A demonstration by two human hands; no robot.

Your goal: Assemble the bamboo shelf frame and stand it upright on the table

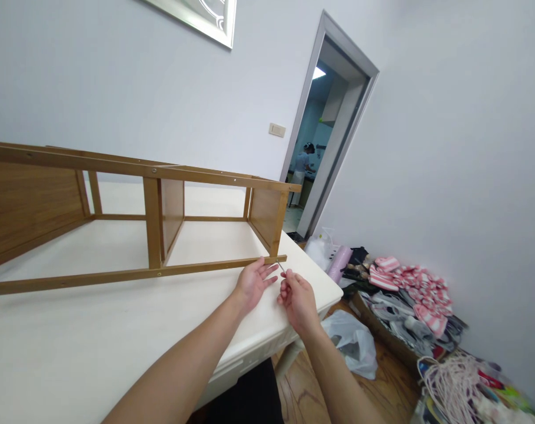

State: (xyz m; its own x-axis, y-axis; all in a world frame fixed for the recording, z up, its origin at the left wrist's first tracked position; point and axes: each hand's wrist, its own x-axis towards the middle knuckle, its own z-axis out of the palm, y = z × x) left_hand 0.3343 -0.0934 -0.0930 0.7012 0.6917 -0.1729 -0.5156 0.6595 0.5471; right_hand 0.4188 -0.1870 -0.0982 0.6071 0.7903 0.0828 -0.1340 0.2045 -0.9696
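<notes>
A wooden shelf frame point(152, 224) lies on its side on the white table point(73, 341). My left hand point(253, 281) rests flat with fingers spread, just below the frame's lower rail point(205, 268) near its right end. My right hand point(297, 297) is beside it, fingers pinched on a thin metal tool point(280, 266), likely a hex key, whose tip points at the corner where the rail meets the end post.
The table's right corner is just beyond my hands. On the wood floor to the right lie a plastic bag point(353, 344), boxes of pink-striped clothes point(404, 288) and a bundle of cord point(448, 383). A person point(301, 171) stands beyond the open doorway.
</notes>
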